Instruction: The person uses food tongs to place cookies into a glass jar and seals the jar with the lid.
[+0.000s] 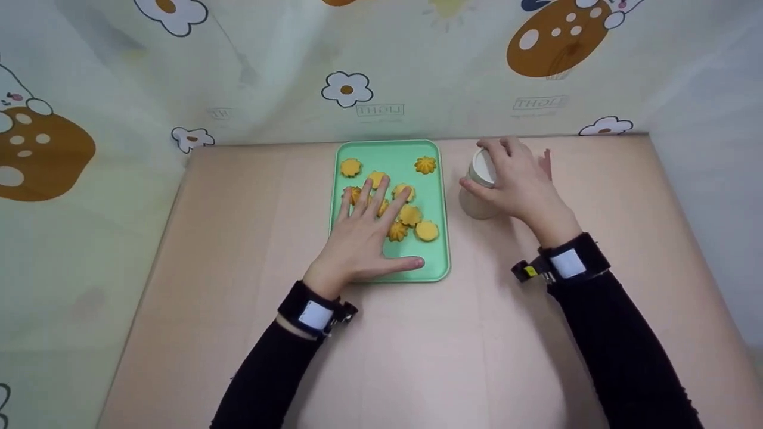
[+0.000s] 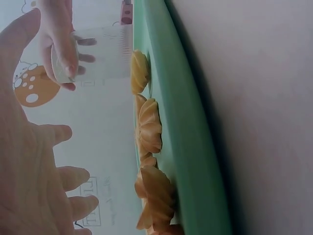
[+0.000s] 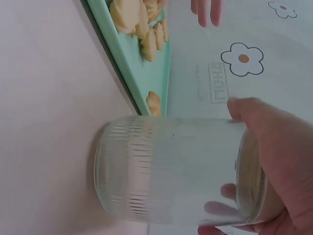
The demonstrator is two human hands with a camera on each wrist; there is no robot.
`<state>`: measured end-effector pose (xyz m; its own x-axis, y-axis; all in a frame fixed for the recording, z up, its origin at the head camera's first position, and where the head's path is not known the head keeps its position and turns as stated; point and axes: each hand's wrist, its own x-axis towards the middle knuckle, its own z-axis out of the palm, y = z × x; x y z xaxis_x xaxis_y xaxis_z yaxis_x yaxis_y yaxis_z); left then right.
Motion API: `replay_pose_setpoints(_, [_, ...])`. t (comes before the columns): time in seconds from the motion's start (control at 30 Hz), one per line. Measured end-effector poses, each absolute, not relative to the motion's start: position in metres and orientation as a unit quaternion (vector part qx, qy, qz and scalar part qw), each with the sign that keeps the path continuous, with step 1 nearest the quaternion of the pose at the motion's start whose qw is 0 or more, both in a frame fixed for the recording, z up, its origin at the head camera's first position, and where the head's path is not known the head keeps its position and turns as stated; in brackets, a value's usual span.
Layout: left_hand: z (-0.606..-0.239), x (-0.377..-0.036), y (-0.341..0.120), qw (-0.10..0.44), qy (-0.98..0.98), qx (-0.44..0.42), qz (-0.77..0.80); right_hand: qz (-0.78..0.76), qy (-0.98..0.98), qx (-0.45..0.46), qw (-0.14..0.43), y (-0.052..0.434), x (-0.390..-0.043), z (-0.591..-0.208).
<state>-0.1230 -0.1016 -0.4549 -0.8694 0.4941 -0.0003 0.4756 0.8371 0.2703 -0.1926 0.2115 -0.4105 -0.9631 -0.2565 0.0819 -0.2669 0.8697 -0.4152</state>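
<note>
Flower-shaped orange cookies (image 1: 410,215) lie on the mint-green tray (image 1: 434,263) near the surface's far edge; my left hand (image 1: 363,238) rests flat over them, my right hand (image 1: 520,182) grips the ribbed glass jar (image 1: 477,205) beside it. Next, pinching one cookie.

Head view: high, facing down over the whole tabletop (image 1: 417,357). Wrist views: low, close, sideways, sharing green tray (image 2: 195,147) and ribbed jar (image 3: 166,171).
</note>
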Motion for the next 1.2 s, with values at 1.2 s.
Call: replay_pose_setpoints(1.2, [-0.453, -0.062, -0.049, 0.015, 0.786, 0.247, 0.567, 0.262, -0.919, 0.241, 0.170, 0.128, -0.057, -0.366])
